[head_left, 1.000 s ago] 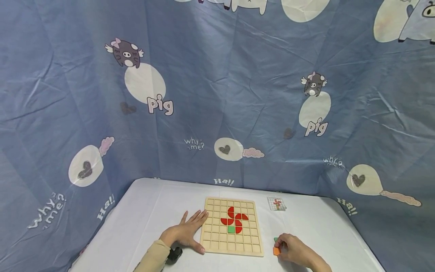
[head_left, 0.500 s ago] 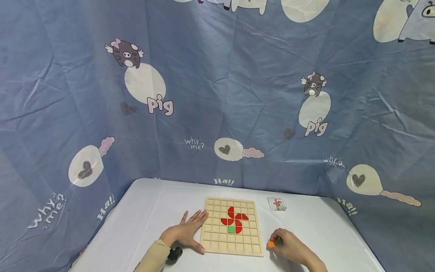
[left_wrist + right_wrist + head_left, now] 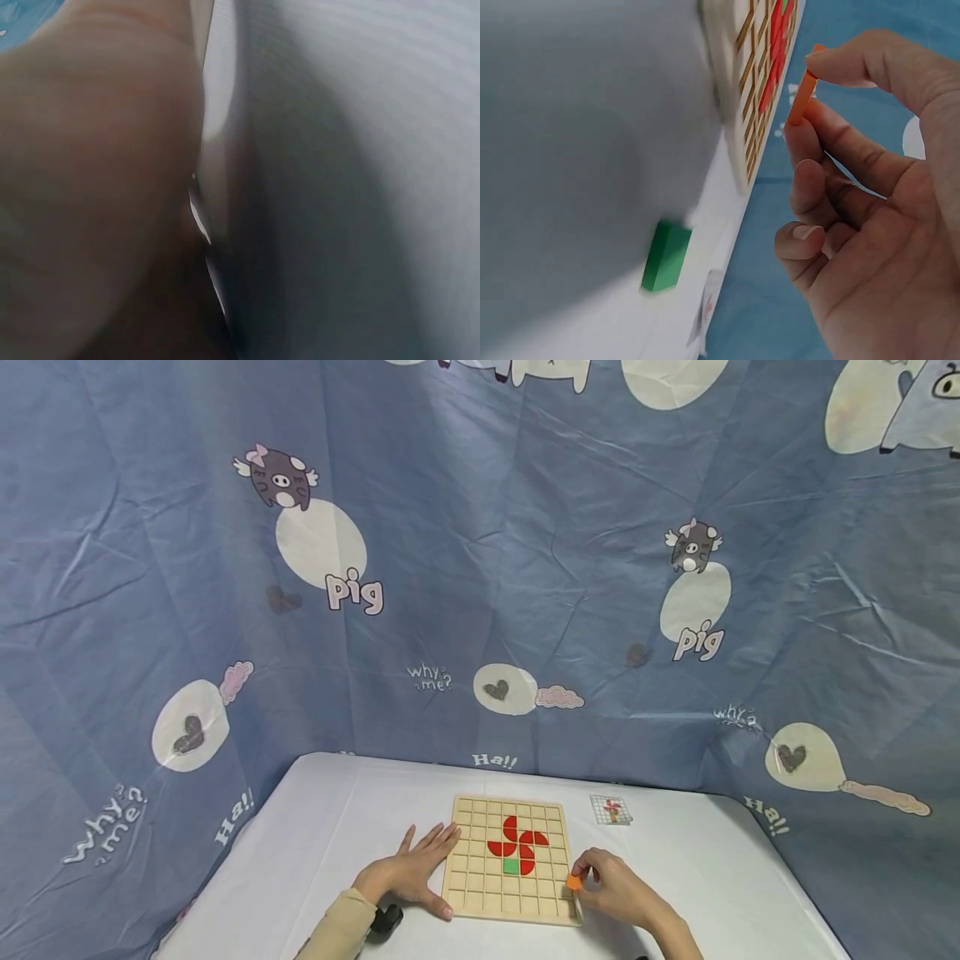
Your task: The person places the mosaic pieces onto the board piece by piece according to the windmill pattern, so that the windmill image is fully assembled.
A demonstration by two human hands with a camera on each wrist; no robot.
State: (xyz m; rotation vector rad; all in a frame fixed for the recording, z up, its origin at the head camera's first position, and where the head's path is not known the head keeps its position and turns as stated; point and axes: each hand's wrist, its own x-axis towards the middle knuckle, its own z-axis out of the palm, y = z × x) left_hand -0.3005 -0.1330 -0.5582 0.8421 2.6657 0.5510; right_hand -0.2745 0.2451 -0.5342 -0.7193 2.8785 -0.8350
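An orange square tile (image 3: pixel 573 882) is pinched between the thumb and fingertips of my right hand (image 3: pixel 615 889), over the right edge of a wooden grid board (image 3: pixel 480 887). In the right wrist view the orange tile (image 3: pixel 805 88) is held edge-on, the other fingers curled below it. Several red quarter-round pieces (image 3: pixel 501 848) form a pinwheel on the board, with a green square tile (image 3: pixel 511 866) in a cell beneath. My left hand (image 3: pixel 412 872) lies with fingers spread, touching the board's left edge. The left wrist view shows mostly blurred skin and white cloth.
A small pattern card (image 3: pixel 611 810) lies right of the board's far corner. On the white tabletop (image 3: pixel 592 330), a green block (image 3: pixel 667 256) shows in the right wrist view; my right hand hides it from the head view. Blue printed cloth (image 3: pixel 480 568) surrounds the table.
My right hand has picked the orange tile up from the tabletop and carried it left and away from me to the board's right edge. The left hand has stayed still.
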